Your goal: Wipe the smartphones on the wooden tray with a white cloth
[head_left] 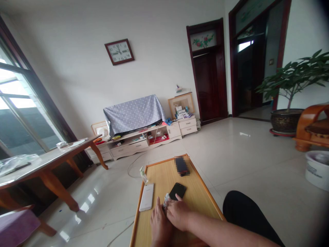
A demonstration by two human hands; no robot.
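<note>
The left hand [160, 223] and right hand [178, 212] lay close together, their fingers closed narrowly around a crumpled white tissue [166, 200]; how firmly each hand gripped it could not be told. The tissue sat just beside a glossy black smartphone [177, 191], on a low table [159, 178] with a smooth, striped bamboo-like top and a narrow orange wooden rim. A slim white smartphone [146, 197] lay flat near the left edge, and a small translucent pump bottle [144, 175] stood just off the far corner. A blurred dark object [182, 165] rested at the far end. A dark-clothed knee [244, 212] curved up to the right. Beyond, on glossy pale floor tiles, stood a round white plastic tub [317, 169] and a curved wooden chair [311, 128]. A dark wooden table [46, 164] stretched along the left, before a cream cabinet [138, 140] under a dotted blue cloth [133, 115]. A leafy plant [290, 80] rose from a ribbed dark pot [286, 120], and a square wooden-framed clock [119, 51] hung on the white wall.
</note>
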